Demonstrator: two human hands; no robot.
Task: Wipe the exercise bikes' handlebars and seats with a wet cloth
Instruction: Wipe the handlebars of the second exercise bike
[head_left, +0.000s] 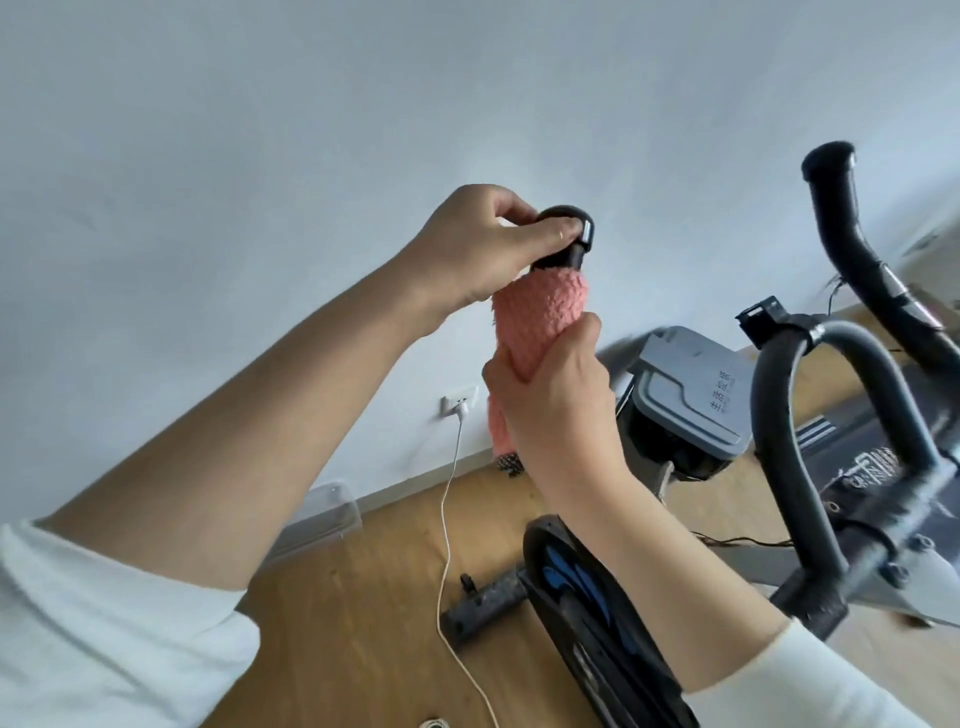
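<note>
Nearest, two pale sleeves frame the view, and between the forearms lies the bike's black flywheel cover (576, 587) with blue patches, hard and glossy, over a warm wooden floor (374, 587).

Higher up, the right hand (556, 395) is clenched round the pink cloth (540, 306), a nubby, looped fabric wrapped like a sleeve about the upright handlebar grip (566, 218). A loose tail of the cloth hangs below the fist. The left hand (467, 244) pinches the grip's smooth, rounded black cap between thumb and fingers, steadying it.

The step in hand looks like wiping this left-hand grip. The next move likely calls for sliding or twisting the cloth along the bar while the upper hand braces it, then shifting that hand so the cap gets cleaned too.

To the right, the curved loop bar (779, 395) and the far horn (836, 208) wear matt, foam-like black padding and look untouched by the cloth. No seat is in view.

Farther off stand a bin with a grey plastic lid (691, 395) and a white cable (447, 509) trailing from a socket (460, 402) on the plain pale wall (311, 130).
</note>
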